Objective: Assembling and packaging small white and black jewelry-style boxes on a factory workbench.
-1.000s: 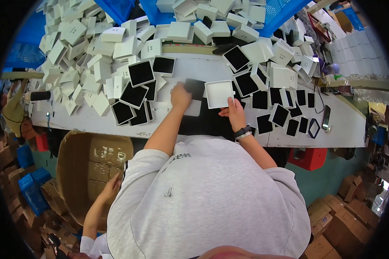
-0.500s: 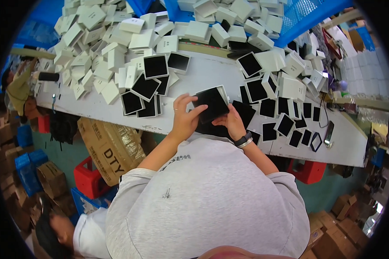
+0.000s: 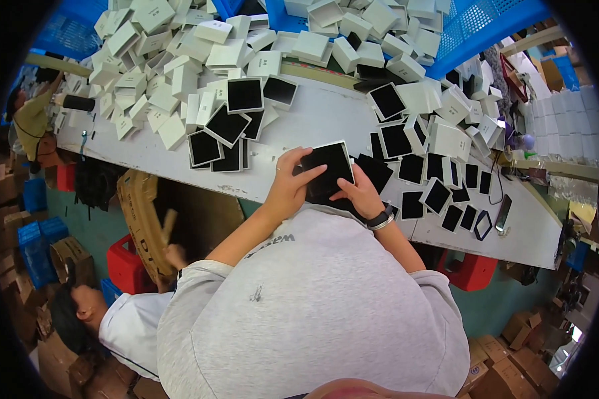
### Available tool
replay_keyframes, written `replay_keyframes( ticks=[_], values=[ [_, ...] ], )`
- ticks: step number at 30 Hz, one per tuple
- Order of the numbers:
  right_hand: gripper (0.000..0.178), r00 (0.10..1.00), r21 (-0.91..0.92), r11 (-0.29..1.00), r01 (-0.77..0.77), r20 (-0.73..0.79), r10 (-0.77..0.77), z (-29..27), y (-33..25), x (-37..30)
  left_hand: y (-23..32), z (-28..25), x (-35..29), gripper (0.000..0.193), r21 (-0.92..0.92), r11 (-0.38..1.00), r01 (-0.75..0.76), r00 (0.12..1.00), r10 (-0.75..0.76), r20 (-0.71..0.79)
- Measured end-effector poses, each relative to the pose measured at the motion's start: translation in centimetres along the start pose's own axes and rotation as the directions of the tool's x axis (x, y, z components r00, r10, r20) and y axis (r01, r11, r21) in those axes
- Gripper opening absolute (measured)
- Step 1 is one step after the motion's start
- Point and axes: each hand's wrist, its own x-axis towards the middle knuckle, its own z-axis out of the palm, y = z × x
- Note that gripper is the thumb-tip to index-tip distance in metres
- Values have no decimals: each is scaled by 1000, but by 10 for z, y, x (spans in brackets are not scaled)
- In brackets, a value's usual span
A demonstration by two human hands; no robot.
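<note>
1. A second ago your right hand (image 3: 363, 193) held a white tray (image 3: 350, 161) with its pale inside showing, while your left hand (image 3: 293, 179) was over at a dark piece on the counter (image 3: 313, 113). Now both hands meet on one item.

2. A black pad (image 3: 331, 156) now covers the tray's inside, leaving a thin white rim along the top and right. The pair is in your hands, slightly tilted, above the counter's near edge, close to your shirt (image 3: 326, 286).

3. Your right fingers are closed around the tray's lower right corner, and the thumb has come over onto the pad. Your left fingers grip the left side, one lying across the pad's dark face.

4. For the work in hand, that suggests the pad is in place or nearly so; whether it lies flush along the left and bottom you can't tell, as your hands hide those edges.

5. The black-faced trays (image 3: 245, 95) beside the white boxes (image 3: 186, 81) look much like yours.

6. Behind your left arm, the big carton (image 3: 134, 219) has turned its dark opening into view beside a co-worker (image 3: 130, 326).
</note>
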Motion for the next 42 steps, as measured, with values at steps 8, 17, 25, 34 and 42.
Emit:
replay_keyframes(
  ticks=[8, 17, 25, 34, 42],
  values=[
    [39, 997, 15, 1000, 21, -73, -19, -1, -1, -2, 10, 7, 5, 60, -772, 298, 561, 718, -639, 275],
    [46, 976, -577, 813, 71, -129, -176, -3, 3, -2, 3, 16, 6, 37, -697, 392, 601, 717, -650, 253],
    [50, 982, -587, 808, -49, -175, -67, 4, 1, 3, -14, 28, 3, 27, -748, 300, 592, 630, -751, 198],
    [45, 972, -222, 955, -198, -173, 162, -10, 26, 23, -21, 22, 2, 78, -553, 473, 686, 717, -572, 399],
    [48, 974, -318, 925, -209, -150, 169, -4, 24, 40, -38, 10, 6, 80, -577, 406, 709, 699, -517, 495]
  ],
)
